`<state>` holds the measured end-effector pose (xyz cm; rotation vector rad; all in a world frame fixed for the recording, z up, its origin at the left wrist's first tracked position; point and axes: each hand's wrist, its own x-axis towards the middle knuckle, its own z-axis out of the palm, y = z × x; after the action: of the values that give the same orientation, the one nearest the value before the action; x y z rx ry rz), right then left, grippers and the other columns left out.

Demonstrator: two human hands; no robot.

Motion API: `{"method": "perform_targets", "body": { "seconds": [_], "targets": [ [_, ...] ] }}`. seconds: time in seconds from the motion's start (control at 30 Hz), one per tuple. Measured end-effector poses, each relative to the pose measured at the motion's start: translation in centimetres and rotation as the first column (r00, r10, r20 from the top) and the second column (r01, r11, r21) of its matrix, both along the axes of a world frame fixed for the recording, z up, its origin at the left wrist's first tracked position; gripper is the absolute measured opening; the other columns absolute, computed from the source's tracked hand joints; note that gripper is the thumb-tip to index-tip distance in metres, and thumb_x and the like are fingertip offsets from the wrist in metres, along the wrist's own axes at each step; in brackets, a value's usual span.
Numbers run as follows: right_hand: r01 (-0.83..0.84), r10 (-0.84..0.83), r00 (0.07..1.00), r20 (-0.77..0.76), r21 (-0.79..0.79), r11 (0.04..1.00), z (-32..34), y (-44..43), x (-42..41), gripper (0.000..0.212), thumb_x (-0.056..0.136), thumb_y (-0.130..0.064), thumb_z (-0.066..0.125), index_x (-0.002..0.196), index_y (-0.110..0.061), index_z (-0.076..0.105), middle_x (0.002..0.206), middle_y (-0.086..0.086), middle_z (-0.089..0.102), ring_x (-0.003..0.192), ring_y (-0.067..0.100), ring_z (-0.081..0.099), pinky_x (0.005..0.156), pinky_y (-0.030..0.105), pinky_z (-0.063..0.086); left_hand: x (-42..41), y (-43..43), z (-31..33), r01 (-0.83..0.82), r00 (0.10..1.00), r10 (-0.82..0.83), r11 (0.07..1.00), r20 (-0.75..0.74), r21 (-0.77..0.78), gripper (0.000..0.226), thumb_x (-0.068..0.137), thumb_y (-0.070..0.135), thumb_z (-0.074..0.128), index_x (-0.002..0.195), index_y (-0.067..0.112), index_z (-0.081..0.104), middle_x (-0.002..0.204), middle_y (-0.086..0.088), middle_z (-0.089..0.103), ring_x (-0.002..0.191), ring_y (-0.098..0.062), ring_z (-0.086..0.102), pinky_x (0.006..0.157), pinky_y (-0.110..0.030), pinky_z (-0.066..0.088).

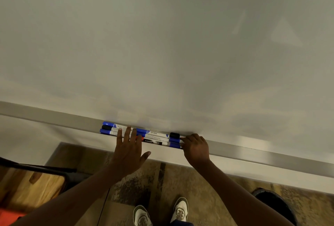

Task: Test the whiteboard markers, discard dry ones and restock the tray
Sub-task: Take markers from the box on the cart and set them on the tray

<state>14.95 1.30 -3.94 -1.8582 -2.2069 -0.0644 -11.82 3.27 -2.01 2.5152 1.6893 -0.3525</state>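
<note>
On the tray (235, 149), left hand (129, 153) splayed covers markers (155, 136); right hand (196, 149) grip unclear.

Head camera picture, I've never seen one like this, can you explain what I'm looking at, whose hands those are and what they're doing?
The camera sits on a person's head, looking down along a whiteboard. Both bare hands reach to the board's metal tray, where capped markers lie in rows, mostly blue, some black. The left hand lies flat with its fingers spread over the markers. The right hand is curled at the row's right end, touching the caps; whether it grips one is unclear. Below are the person's shoes, a wooden table and a dark bin.
</note>
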Motion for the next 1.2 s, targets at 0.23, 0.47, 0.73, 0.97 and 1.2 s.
{"method": "perform_targets", "body": {
  "seconds": [0.23, 0.47, 0.73, 0.97, 1.2],
  "targets": [
    [-0.017, 0.017, 1.0, -0.025, 0.025, 1.0, -1.1, -0.7, 0.0, 0.012, 0.077, -0.027, 0.075, 0.079, -0.015, 0.071, 0.078, 0.0, 0.069, 0.079, 0.02, 0.061, 0.066, 0.033, 0.048, -2.9, 1.2, -1.1, -0.117, 0.993, 0.117, 0.992, 0.002, 0.038, 0.092, 0.089, 0.069, 0.015, 0.128, -0.006, 0.051, 0.133, -0.033, 0.047, 0.127, -0.049, 0.041, 0.107, -0.065, 0.02],
    [-0.035, 0.036, 0.999, -0.019, 0.055, 0.998, -1.5, -1.6, 0.0, 0.031, 0.072, -0.028, 0.08, 0.097, -0.012, 0.071, 0.1, 0.007, 0.07, 0.102, 0.028, 0.061, 0.082, 0.04, 0.05, -6.2, 2.9, -1.6, -0.361, 0.932, 0.361, 0.932, 0.02, 0.003, 0.102, 0.082, 0.073, 0.017, 0.134, -0.011, 0.039, 0.135, -0.039, 0.04, 0.122, -0.055, 0.041, 0.096, -0.068, 0.031],
    [-0.003, 0.007, 0.997, 0.08, -0.051, 0.999, -2.7, -1.5, -0.4, 0.032, 0.073, -0.018, 0.079, 0.103, -0.014, 0.068, 0.11, 0.008, 0.069, 0.109, 0.032, 0.059, 0.093, 0.05, 0.045, -6.3, 3.5, -2.8, -0.39, 0.92, 0.39, 0.921, 0.044, -0.026, 0.1, 0.08, 0.076, 0.036, 0.132, -0.01, 0.04, 0.131, -0.04, 0.04, 0.115, -0.053, 0.047, 0.094, -0.067, 0.035],
    [0.007, -0.003, 0.997, 0.08, -0.051, 0.999, -2.6, -1.8, -1.0, 0.035, 0.068, -0.016, 0.083, 0.1, -0.011, 0.07, 0.106, 0.007, 0.07, 0.106, 0.029, 0.061, 0.088, 0.047, 0.047, -6.2, 3.5, -3.0, -0.406, 0.908, 0.412, 0.91, 0.074, -0.088, 0.105, 0.079, 0.078, 0.02, 0.13, -0.011, 0.041, 0.127, -0.041, 0.043, 0.11, -0.052, 0.05, 0.093, -0.064, 0.039],
    [-0.008, 0.016, 0.994, 0.104, -0.074, 0.997, -2.5, -1.8, -0.4, 0.038, 0.068, -0.017, 0.083, 0.103, -0.011, 0.069, 0.109, 0.007, 0.069, 0.107, 0.03, 0.06, 0.09, 0.049, 0.046, -6.1, 4.1, -2.3, -0.439, 0.89, 0.438, 0.898, 0.125, -0.024, 0.124, 0.062, 0.088, 0.048, 0.137, -0.01, 0.033, 0.136, -0.039, 0.037, 0.126, -0.051, 0.038, 0.102, -0.063, 0.03]
  ]
}}
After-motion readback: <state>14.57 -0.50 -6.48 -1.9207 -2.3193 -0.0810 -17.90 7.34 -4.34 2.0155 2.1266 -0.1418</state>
